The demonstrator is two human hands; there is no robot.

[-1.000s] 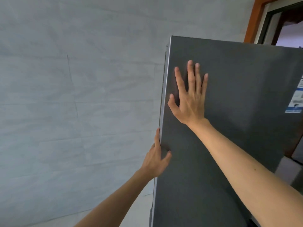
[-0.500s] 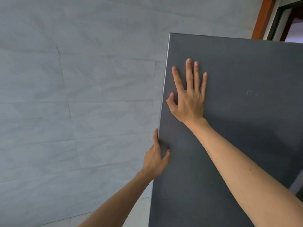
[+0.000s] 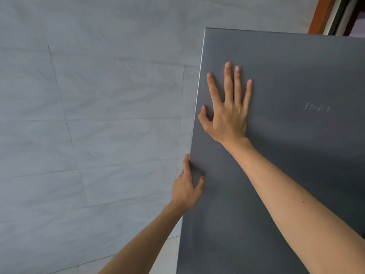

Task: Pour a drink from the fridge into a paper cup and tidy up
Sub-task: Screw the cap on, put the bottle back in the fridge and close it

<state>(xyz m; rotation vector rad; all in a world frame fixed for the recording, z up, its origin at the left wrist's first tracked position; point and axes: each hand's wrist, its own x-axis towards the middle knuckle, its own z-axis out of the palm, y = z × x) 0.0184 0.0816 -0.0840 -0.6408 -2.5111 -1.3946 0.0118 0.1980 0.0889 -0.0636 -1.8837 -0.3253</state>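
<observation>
While the right hand (image 3: 230,117) lies flat, fingers spread, on the fridge door (image 3: 296,175), the left hand (image 3: 186,186) pinches that door's upright left edge just below, likely best placed to swing it.

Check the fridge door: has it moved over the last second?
Yes. The fridge door swung further shut: the dark strip seen between its left edge and the tiled wall a second ago is gone.

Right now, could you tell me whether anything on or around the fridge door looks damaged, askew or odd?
Nothing stands out. The door shows no dent, stain or spill; the right hand lies flat on it and the left hand holds its left edge. The wall looks intact.
</observation>
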